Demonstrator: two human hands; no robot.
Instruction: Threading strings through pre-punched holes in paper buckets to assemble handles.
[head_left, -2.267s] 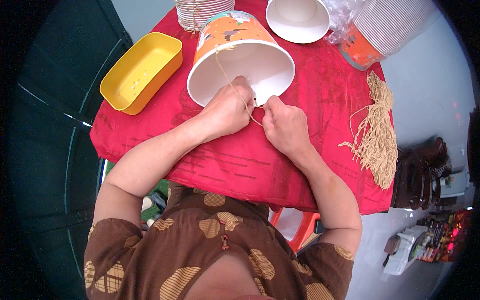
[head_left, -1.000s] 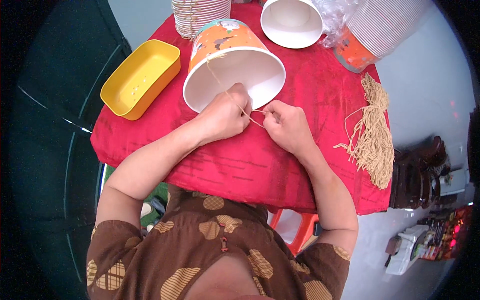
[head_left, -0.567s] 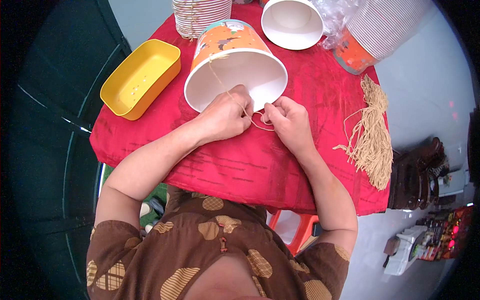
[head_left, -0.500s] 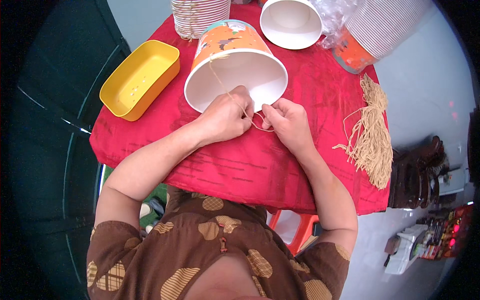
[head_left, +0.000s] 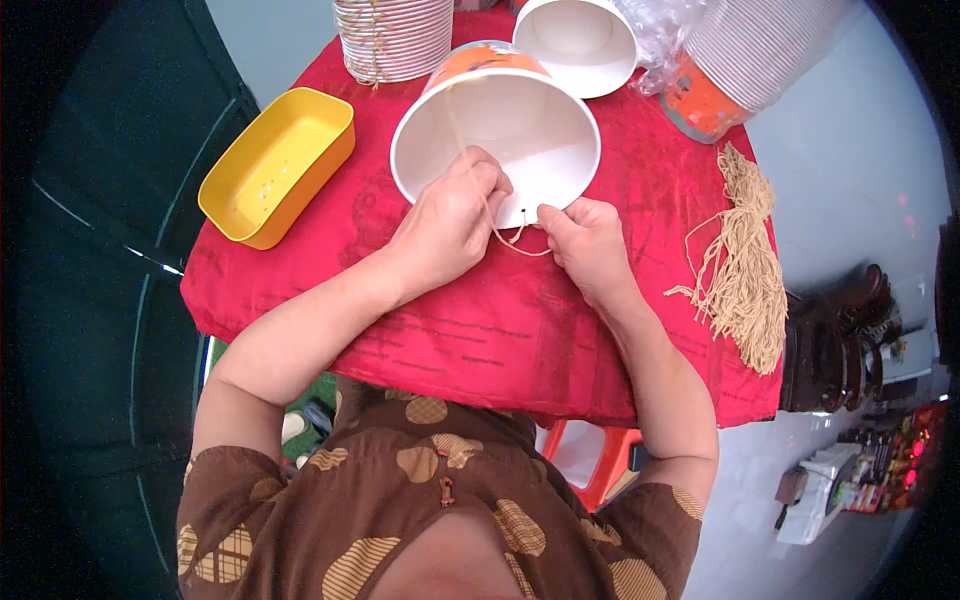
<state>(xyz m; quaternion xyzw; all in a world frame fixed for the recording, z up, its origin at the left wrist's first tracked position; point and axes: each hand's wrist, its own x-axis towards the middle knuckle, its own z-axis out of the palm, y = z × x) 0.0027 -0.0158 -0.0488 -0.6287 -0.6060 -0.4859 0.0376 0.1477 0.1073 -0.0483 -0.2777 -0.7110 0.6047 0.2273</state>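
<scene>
A large paper bucket [head_left: 545,150], white inside with an orange printed outer wall, lies tipped with its mouth toward me. A small dark hole shows near its lower rim, with a short bit of beige string [head_left: 522,252] at it. The string loops below the rim between my hands and runs up across my left fingers. My left hand [head_left: 455,210] is closed, fingertips pinched on the string just inside the mouth. My right hand [head_left: 585,240] grips the lower rim right of the hole, thumb on the inner face; its other fingers are partly hidden.
A yellow tub [head_left: 275,165] with small white bits stands left on the red cloth [head_left: 480,350]. Behind are a stack of buckets [head_left: 395,40], another white-lined bucket [head_left: 578,45] and tilted nested buckets [head_left: 705,100] by clear plastic. A beige string bundle [head_left: 750,270] lies right.
The bucket has shifted right and tipped further up, showing more of its inside and less of its orange wall. The hole at the rim has come into sight as my hands moved slightly apart.
</scene>
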